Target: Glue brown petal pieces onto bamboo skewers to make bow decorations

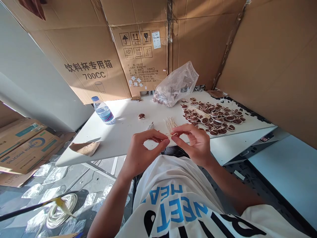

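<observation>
My left hand (143, 150) and my right hand (195, 142) meet over the near edge of the white table (123, 132). Both pinch a small pale stick piece (170, 135) between thumb and forefinger. Just beyond the fingertips lies a bundle of thin pale sticks (170, 124). To the right, several brown mushroom-shaped pieces (213, 117) are spread on the table. One lone brown piece (141, 116) lies further left.
A clear plastic bag (175, 86) holding more brown pieces sits at the back. A water bottle (104, 111) stands at the left, a torn brown paper scrap (85, 147) near the left edge. Cardboard walls (99, 49) surround the table. Cartons (24, 145) and a coil (59, 211) lie on the floor.
</observation>
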Available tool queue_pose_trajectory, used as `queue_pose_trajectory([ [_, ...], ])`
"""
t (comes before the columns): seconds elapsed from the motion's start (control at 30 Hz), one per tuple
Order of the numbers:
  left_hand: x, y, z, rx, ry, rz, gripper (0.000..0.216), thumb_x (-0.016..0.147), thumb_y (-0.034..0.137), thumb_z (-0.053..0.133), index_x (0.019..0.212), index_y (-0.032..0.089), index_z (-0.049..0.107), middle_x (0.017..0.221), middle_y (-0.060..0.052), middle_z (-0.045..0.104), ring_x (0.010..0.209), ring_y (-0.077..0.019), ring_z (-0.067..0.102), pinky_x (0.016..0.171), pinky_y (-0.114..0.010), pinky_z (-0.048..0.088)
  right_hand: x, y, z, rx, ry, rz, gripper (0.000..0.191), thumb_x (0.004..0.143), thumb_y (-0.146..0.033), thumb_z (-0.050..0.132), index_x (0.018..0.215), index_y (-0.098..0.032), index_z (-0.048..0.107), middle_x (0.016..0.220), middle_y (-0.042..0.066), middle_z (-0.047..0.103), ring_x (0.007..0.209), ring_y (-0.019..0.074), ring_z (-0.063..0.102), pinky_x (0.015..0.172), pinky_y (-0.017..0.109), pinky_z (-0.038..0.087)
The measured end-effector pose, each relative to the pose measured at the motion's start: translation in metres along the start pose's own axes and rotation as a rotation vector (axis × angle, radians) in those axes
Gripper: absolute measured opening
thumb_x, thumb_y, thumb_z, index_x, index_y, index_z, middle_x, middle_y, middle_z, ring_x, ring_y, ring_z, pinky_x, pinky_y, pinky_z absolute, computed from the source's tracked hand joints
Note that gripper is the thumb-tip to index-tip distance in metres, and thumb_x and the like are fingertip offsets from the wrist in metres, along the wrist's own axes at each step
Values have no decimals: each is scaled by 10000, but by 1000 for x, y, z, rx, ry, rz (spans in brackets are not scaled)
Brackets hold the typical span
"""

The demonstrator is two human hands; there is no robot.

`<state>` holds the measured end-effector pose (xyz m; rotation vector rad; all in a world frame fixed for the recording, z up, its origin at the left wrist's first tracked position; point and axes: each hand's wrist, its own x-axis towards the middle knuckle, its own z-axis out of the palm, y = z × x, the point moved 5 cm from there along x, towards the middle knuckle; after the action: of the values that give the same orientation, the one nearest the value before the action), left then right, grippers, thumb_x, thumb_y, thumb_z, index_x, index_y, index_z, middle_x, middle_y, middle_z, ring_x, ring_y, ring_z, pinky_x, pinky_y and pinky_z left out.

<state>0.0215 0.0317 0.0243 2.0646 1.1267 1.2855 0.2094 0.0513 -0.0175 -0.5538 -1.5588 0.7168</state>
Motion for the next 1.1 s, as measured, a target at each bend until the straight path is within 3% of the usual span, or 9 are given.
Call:
queue_pose_trajectory([
  [0.23, 1, -10, 1, -148, 17, -53, 131, 892, 260, 895, 899, 196, 781, 862, -35, 819, 786, -180, 789, 784, -308, 689, -2, 0, 1, 0, 1, -2, 206, 981, -204, 820, 1169, -273, 777, 1024, 33, 824, 904, 197, 767, 863, 364, 650],
  [0.4, 1, -13, 2, -259, -50, -98, 275, 868, 293, 934, 1084, 201, 790, 933, -34, 816, 811, -159, 777, 831, -288, 678, -2, -2, 1, -8, -39, 19, 219, 981, -206, 823, 1183, -268, 763, 1020, 30, 819, 922, 196, 775, 885, 361, 641],
  [0.57, -1, -13, 2, -268, -114, -141, 173, 923, 316, 891, 1068, 227, 858, 1002, -48, 855, 923, -192, 806, 885, -284, 668, -1, 0, -2, -29, -26, 2, 223, 984, -233, 826, 1189, -278, 752, 1003, 31, 818, 910, 207, 780, 869, 372, 650],
  [0.73, -1, -14, 2, -305, -137, -170, 134, 989, 328, 819, 1064, 225, 860, 1005, -50, 863, 896, -192, 821, 857, -284, 674, -1, 1, -3, -32, -22, -8, 228, 980, -257, 832, 1190, -278, 747, 1006, 38, 821, 909, 217, 791, 859, 382, 670],
  [1.1, 1, 1, 1, -91, -42, 23, 130, 951, 226, 844, 1078, 250, 866, 990, -23, 851, 880, -166, 787, 839, -282, 630, 0, 0, 0, 42, -68, 59, 249, 965, -219, 851, 1189, -276, 758, 1035, 30, 810, 907, 183, 767, 855, 332, 649],
])
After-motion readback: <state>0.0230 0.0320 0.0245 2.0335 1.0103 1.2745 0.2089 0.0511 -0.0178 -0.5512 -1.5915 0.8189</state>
